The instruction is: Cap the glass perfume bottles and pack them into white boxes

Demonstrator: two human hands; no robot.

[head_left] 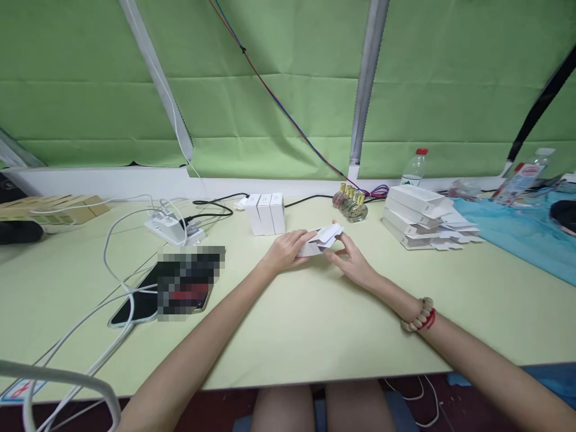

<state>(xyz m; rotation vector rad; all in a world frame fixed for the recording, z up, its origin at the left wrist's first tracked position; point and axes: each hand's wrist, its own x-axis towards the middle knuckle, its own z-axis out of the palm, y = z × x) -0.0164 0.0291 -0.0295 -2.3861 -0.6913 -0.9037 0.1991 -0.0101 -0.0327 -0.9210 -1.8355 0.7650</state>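
A small white carton (310, 247) lies on its side above the table, its end flaps (330, 234) standing out to the right. My left hand (287, 251) is closed around its left part, thumb on top. At the flapped end, my right hand (353, 259) has its thumb and index finger curved around the flaps, with the fingertips touching or very close to them. Three upright white boxes (266, 214) stand just beyond my left hand. Several small glass bottles with gold caps (355, 210) are grouped behind my right hand.
Flattened white cartons (416, 219) are stacked at the right, by a blue cloth (508, 231). Phones (148, 294), white cables (112, 342) and a power strip (171, 228) lie at the left. A red-capped bottle (414, 168) stands at the back, before a green curtain (279, 120).
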